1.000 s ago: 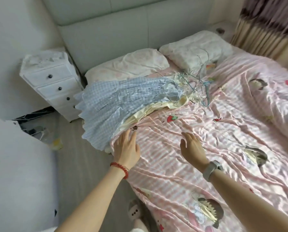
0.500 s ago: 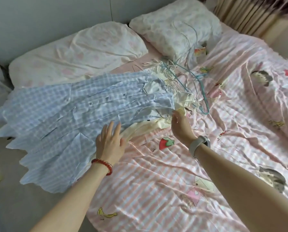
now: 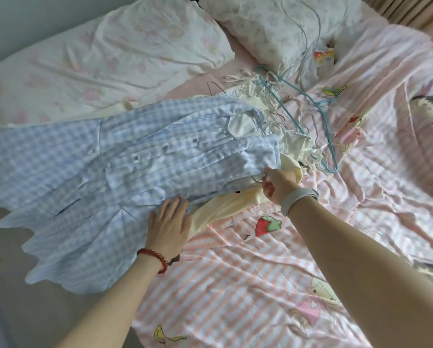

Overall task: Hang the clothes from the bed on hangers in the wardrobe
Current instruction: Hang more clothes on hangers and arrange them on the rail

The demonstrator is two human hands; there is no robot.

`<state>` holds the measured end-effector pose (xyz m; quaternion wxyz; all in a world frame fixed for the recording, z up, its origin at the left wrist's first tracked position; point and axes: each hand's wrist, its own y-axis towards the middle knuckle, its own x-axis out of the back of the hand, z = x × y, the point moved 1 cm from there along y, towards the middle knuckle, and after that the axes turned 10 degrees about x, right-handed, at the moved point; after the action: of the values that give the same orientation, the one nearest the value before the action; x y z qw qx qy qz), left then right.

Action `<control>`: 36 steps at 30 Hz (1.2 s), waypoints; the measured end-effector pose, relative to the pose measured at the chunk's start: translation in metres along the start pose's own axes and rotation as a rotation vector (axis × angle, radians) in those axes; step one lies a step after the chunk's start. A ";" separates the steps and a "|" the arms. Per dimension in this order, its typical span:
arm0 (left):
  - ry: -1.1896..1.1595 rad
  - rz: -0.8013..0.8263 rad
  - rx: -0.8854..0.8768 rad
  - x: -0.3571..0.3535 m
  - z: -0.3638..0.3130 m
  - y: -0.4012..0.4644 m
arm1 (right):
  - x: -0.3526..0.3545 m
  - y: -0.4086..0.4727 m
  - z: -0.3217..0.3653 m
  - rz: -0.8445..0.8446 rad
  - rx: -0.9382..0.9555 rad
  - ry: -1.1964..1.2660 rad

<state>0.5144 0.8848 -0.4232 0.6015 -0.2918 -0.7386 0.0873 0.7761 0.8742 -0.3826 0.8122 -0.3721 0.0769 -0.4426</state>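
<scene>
A blue checked dress lies spread across the bed's left side, its hem hanging over the edge. A pale yellow garment lies underneath it. My left hand rests flat with straight fingers on the dress's lower edge and the yellow cloth. My right hand pinches the dress's shoulder edge near its top, where a thin wire shows under the fingers. A tangle of wire hangers, white and teal, lies just beyond the dress's collar.
Two pillows lie at the head of the bed. The pink striped sheet with cartoon prints covers the mattress to the right and front. Grey floor runs along the bed's left side. A small colourful packet sits by the right pillow.
My view has come closer to the clothes. My right hand reached to the dress's shoulder and took a pinch on its edge. My left hand settled flat on the dress's lower edge.
</scene>
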 end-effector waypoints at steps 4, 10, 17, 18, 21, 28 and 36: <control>-0.046 -0.016 -0.011 0.005 -0.002 -0.002 | -0.001 -0.010 0.011 -0.014 0.017 -0.054; -0.293 -0.212 -0.067 0.038 -0.010 -0.027 | 0.028 -0.053 0.006 -0.034 0.669 -0.560; -0.329 -0.567 -0.164 0.151 -0.034 -0.051 | 0.070 -0.122 0.018 -0.191 1.264 -0.727; -0.294 -0.611 -0.190 0.169 -0.037 -0.054 | 0.075 -0.131 0.024 -0.188 1.330 -0.712; -0.158 -0.733 -0.204 0.214 -0.045 -0.072 | 0.091 -0.159 0.040 -0.161 1.519 -0.663; -0.136 -0.861 -0.299 0.242 -0.049 -0.189 | 0.144 -0.207 0.055 -0.166 1.510 -0.569; -0.483 -0.836 -0.031 0.116 -0.035 -0.392 | 0.178 -0.273 -0.017 0.241 1.503 -0.798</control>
<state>0.4076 0.6198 -0.1288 0.3918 0.0499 -0.9124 -0.1075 0.6935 0.6367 -0.1744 0.8508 0.1476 -0.4891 -0.1226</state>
